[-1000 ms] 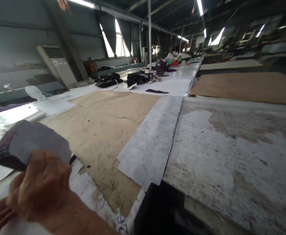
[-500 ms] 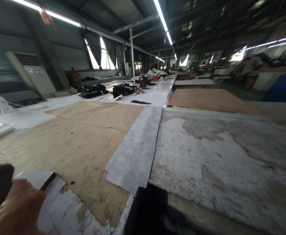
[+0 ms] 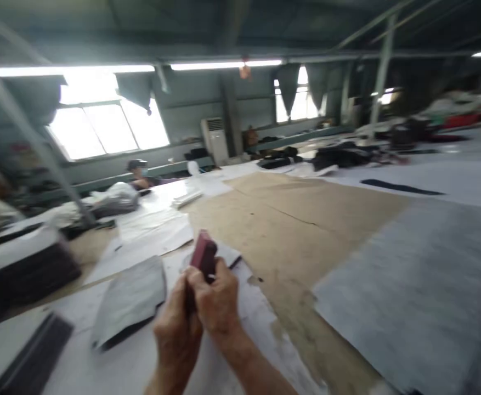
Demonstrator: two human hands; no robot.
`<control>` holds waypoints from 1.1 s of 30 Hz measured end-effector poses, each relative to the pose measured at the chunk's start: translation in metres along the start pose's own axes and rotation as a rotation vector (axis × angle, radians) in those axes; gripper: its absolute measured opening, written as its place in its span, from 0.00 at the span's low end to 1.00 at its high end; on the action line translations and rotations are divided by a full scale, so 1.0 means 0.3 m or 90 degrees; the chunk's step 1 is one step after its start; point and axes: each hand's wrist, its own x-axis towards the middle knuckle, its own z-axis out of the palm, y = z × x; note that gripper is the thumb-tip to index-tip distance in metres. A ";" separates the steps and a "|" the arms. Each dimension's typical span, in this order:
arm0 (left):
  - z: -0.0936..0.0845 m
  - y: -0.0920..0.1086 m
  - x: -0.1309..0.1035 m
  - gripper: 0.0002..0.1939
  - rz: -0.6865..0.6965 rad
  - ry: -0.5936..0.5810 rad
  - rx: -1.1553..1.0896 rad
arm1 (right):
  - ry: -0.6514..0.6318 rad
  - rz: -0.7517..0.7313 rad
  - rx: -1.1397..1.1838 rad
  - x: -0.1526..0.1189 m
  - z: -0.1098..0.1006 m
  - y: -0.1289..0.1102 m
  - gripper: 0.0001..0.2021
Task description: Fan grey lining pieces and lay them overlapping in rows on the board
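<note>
Maroon bundle (image 3: pixel 203 253) in hand, not set down, fingers of my left hand (image 3: pixel 174 332) and right hand (image 3: pixel 219 299) closed round it; grey-topped stack (image 3: pixel 135 296) lies unheld on counter (image 3: pixel 114 367).

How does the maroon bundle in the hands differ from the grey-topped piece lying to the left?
The maroon bundle is gripped by the left hand and right hand, while the grey-topped piece lies untouched on the white surface. The maroon bundle shows a narrow side; the grey-topped piece shows a broad pale face. Both have darker parts.
</note>
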 end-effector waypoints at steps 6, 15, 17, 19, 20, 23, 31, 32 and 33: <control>-0.124 0.019 0.092 0.18 -0.232 0.007 -0.237 | -0.021 0.017 0.012 0.123 -0.053 0.042 0.23; -0.161 0.047 0.119 0.16 -0.462 -0.038 -0.568 | -0.159 0.248 0.101 0.189 -0.108 0.075 0.24; -0.158 0.043 0.117 0.13 -0.497 -0.028 -0.583 | -0.232 0.279 0.167 0.179 -0.109 0.063 0.22; -0.153 0.038 0.114 0.13 -0.525 -0.023 -0.593 | -0.260 0.305 0.205 0.169 -0.110 0.055 0.21; -0.151 0.035 0.113 0.13 -0.535 -0.025 -0.596 | -0.264 0.317 0.213 0.165 -0.110 0.053 0.21; -0.150 0.027 0.111 0.13 -0.559 -0.045 -0.602 | -0.253 0.335 0.222 0.158 -0.110 0.055 0.19; -0.160 0.004 0.117 0.06 -0.610 -0.049 -0.667 | -0.148 0.309 0.280 0.167 -0.099 0.079 0.21; -0.155 0.006 0.117 0.06 -0.605 -0.040 -0.686 | -0.129 0.302 0.293 0.168 -0.094 0.084 0.22; -0.148 0.010 0.114 0.05 -0.597 -0.028 -0.705 | -0.112 0.297 0.307 0.167 -0.087 0.088 0.24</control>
